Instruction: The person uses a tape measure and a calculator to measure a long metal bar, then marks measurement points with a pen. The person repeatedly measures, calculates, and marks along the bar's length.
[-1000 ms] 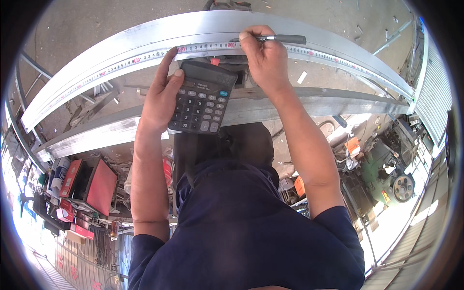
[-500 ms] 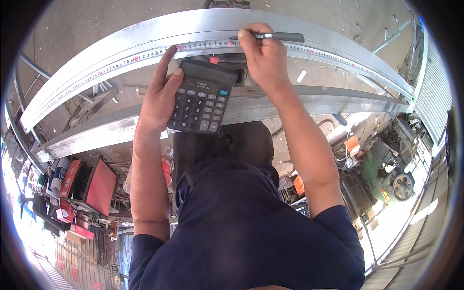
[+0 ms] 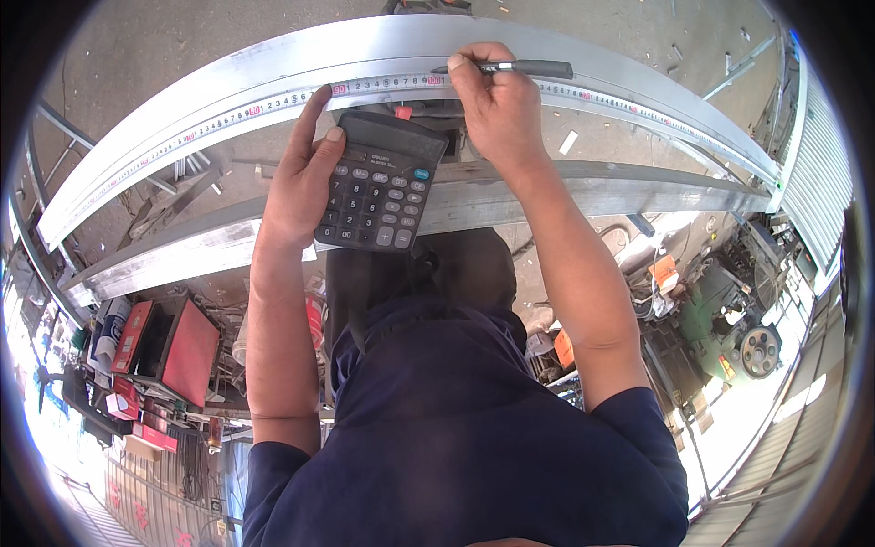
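Observation:
A dark calculator (image 3: 378, 196) is gripped along its left side by my left hand (image 3: 303, 191), thumb on top and index finger reaching to the tape measure. The white tape measure (image 3: 387, 83) runs lengthwise along a long silvery metal bar (image 3: 273, 68). My right hand (image 3: 499, 105) is closed round a black marker (image 3: 538, 69), whose tip points left just above the tape. Whether that tip touches the bar I cannot tell. The calculator hangs between this bar and a nearer metal beam (image 3: 474, 202).
Red boxes (image 3: 187, 351) stand at the lower left. A green machine with a black wheel (image 3: 758, 353) is at the lower right. Metal offcuts (image 3: 196, 169) lie on the floor under the bars. Corrugated sheet metal (image 3: 825, 173) stands at the far right.

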